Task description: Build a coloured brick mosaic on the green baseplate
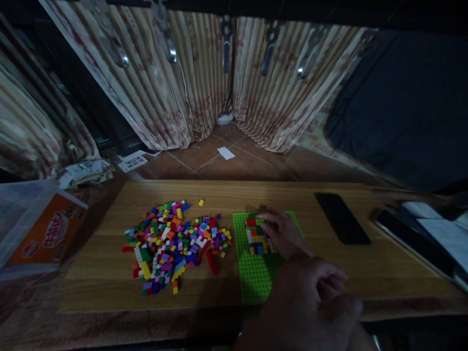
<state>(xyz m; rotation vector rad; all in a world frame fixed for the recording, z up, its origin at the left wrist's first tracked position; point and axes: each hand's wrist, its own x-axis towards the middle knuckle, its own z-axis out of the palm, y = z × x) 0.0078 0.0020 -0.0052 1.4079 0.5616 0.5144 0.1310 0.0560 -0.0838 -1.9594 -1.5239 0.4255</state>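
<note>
A bright green baseplate lies on the wooden board, with a low block of multicoloured toy building bricks on its upper part. My right hand reaches in from the right, its bent fingers against the top and right side of this brick block. They cover part of it, and any single brick under the fingertips is hidden. Nearer to me, my left hand crosses over my right forearm. Its fingers are curled together toward the right; what they hold, if anything, is too dark to make out.
A large heap of loose bricks covers the board's left half. A black phone lies right of the baseplate, and another dark device beyond it. At far left stands a clear plastic box with an orange package.
</note>
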